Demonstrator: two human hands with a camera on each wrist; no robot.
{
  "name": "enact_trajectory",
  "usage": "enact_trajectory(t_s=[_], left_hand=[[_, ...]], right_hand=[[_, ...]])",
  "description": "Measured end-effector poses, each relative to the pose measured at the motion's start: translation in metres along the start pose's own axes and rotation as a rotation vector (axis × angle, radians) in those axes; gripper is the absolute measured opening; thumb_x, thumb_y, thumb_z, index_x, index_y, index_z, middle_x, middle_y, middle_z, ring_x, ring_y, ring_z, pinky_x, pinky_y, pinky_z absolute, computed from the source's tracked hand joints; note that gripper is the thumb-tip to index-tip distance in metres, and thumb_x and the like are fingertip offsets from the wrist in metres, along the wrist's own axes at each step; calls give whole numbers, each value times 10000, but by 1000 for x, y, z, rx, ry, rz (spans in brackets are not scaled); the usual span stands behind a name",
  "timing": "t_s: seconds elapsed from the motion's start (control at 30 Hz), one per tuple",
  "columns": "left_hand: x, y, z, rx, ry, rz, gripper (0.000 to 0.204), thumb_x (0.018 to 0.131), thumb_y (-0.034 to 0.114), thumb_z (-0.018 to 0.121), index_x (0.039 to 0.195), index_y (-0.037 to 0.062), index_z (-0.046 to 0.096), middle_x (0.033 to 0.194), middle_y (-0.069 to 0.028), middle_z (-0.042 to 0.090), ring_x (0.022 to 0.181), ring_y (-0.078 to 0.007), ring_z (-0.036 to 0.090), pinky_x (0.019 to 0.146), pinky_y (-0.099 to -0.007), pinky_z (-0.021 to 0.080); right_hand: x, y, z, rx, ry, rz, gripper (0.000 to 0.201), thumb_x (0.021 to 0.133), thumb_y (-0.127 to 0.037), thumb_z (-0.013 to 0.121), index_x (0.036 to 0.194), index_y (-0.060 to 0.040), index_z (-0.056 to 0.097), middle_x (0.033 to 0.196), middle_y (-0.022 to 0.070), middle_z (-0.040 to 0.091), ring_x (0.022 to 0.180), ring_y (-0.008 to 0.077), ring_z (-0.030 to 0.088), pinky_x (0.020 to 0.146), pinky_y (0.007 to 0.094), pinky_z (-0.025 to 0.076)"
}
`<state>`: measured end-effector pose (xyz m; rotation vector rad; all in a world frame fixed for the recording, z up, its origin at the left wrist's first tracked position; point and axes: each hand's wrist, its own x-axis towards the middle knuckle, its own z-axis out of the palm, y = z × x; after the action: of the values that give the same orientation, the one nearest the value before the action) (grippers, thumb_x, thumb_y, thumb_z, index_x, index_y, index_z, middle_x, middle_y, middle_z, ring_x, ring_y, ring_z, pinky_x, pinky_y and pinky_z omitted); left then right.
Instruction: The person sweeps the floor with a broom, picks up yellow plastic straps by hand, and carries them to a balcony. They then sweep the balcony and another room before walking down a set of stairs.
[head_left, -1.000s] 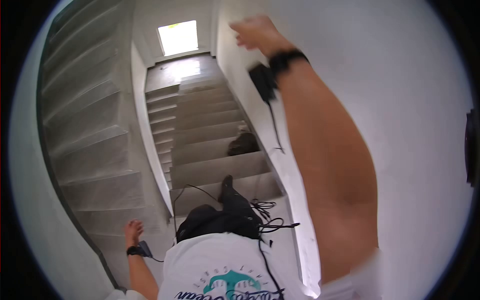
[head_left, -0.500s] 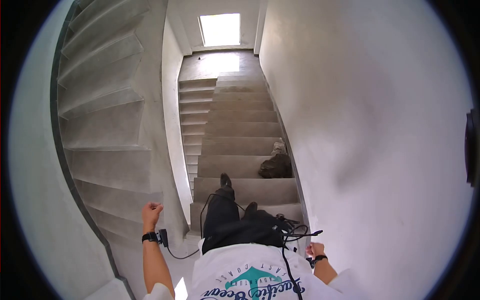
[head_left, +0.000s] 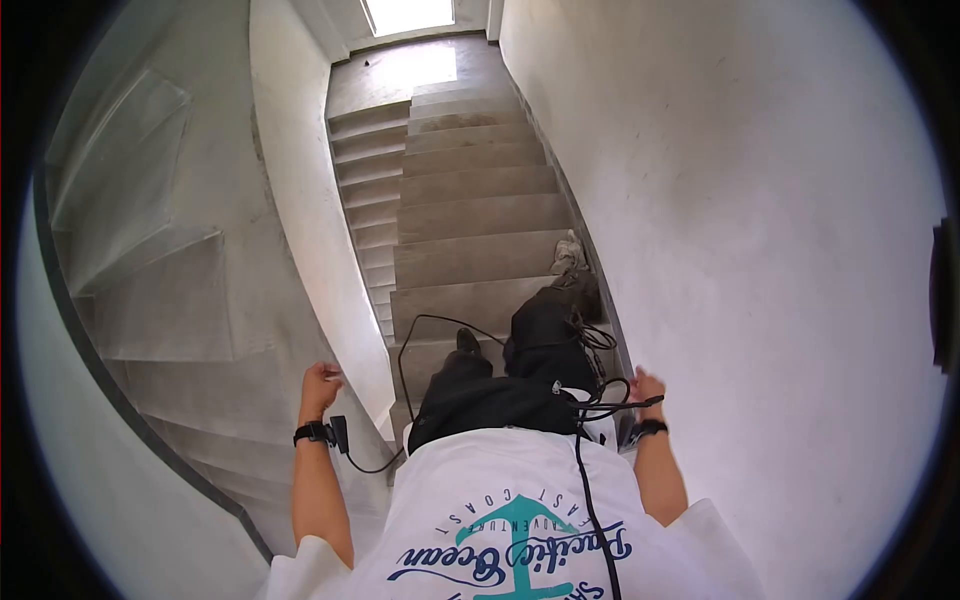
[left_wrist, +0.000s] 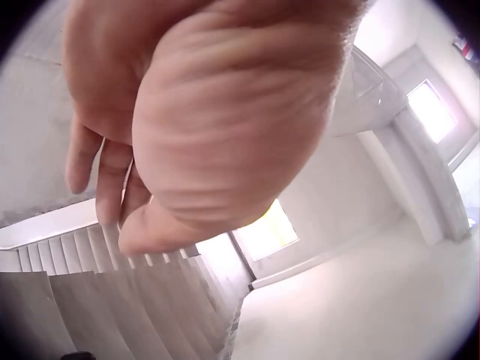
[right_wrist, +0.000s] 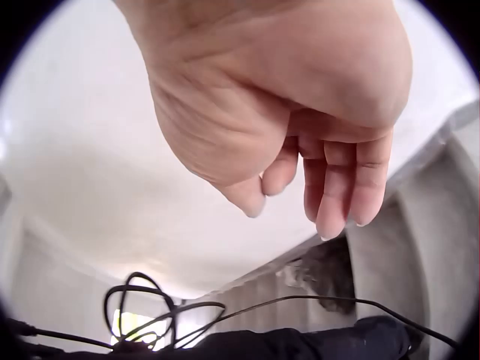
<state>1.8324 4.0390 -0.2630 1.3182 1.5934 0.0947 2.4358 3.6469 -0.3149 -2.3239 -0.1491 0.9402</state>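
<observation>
My left hand [head_left: 320, 388] hangs loosely curled beside my body at the left, holding nothing; in the left wrist view its palm and relaxed fingers fill the upper part. On the other side, my right hand [head_left: 648, 388] hangs near the wall with its fingers loosely bent and nothing between them, as the right wrist view also shows. Each wrist carries a black strap; the left has a small black camera [head_left: 339, 435] with a cable. Looped black cables [right_wrist: 322, 298] hang at my waist, close by the right hand.
Grey concrete stairs [head_left: 470, 215] descend ahead to a landing [head_left: 375, 85] under a bright window [head_left: 410, 12]. A dark bundle [head_left: 578, 290] with a pale crumpled piece [head_left: 568, 252] lies on a step along the right wall [head_left: 720, 200]. A low wall [head_left: 300, 170] separates winding steps at the left.
My right arm has dropped from raised in front to hanging at my side. My legs have stepped down, and the bundle is now at my right leg. The left hand has risen in the head view.
</observation>
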Motion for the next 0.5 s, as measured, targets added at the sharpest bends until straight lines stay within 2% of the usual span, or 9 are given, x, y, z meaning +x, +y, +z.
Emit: enact_trajectory(t_s=[0.1, 0.17, 0.23, 0.3, 0.33, 0.37, 0.4, 0.47, 0.5], left_hand=[[-5, 9, 5, -52, -7, -105, 261, 712, -75, 550, 971, -69, 578, 858, -153, 677, 667, -198, 649, 533, -278, 528], [8, -16, 10, -102, -29, -110, 264, 714, -91, 518, 970, -67, 578, 854, -150, 675, 641, -176, 635, 497, -267, 511], [33, -45, 26, -208, -16, -235, 292, 714, -85, 508, 989, -46, 596, 849, -125, 676, 594, -160, 598, 479, -270, 488], [55, -98, 57, -163, -36, -318, 283, 703, 0, 606, 985, 4, 626, 844, -76, 672, 624, -146, 599, 533, -273, 470], [54, -91, 83, -236, 14, -394, 272, 709, 41, 633, 980, 28, 635, 856, -55, 671, 692, -137, 611, 576, -283, 473], [68, -82, 92, -176, -25, -372, 234, 755, 69, 622, 988, 42, 629, 885, -58, 666, 739, -157, 618, 589, -303, 475], [64, -111, 120, -586, 67, -684, 229, 814, 111, 594, 1034, 49, 605, 902, -82, 659, 746, -204, 632, 611, -328, 497], [74, -138, 135, -115, -354, -485, 250, 863, 155, 546, 1091, 55, 568, 896, -107, 649, 801, -247, 649, 679, -397, 530], [80, -122, 133, -91, -388, -485, 245, 867, 161, 536, 1086, 56, 565, 887, -106, 647, 808, -246, 650, 687, -406, 531]], right_hand=[[31, -106, -6, 152, 61, 115, 206, 835, -195, 582, 845, 10, 599, 768, 116, 666, 634, 177, 654, 520, 282, 515], [55, -150, 7, 164, -14, -9, 207, 815, -172, 600, 814, 35, 591, 775, 129, 665, 627, 177, 656, 503, 271, 504], [110, -168, 39, 119, -51, -40, 204, 813, -177, 602, 792, 26, 595, 754, 124, 657, 602, 173, 647, 497, 265, 500], [152, -174, 65, -159, -81, -77, 197, 806, -177, 616, 780, 17, 595, 733, 117, 651, 581, 166, 636, 497, 269, 499], [180, -164, 75, -225, -99, -230, 179, 794, -169, 635, 788, 5, 594, 699, 105, 640, 556, 155, 620, 488, 273, 493], [199, -154, 77, -223, -84, -201, 179, 794, -169, 635, 788, 5, 594, 699, 105, 640, 556, 155, 620, 488, 273, 493], [217, -155, 83, -248, -126, -265, 151, 797, -151, 630, 793, -4, 596, 683, 93, 633, 546, 152, 614, 479, 270, 486], [228, -111, 82, -266, -159, -270, 123, 801, -133, 624, 798, -13, 597, 667, 81, 626, 537, 149, 608, 470, 268, 479], [237, -82, 81, -139, -179, -187, 139, 795, -153, 609, 748, -22, 605, 622, 79, 615, 517, 161, 601, 478, 294, 481]])
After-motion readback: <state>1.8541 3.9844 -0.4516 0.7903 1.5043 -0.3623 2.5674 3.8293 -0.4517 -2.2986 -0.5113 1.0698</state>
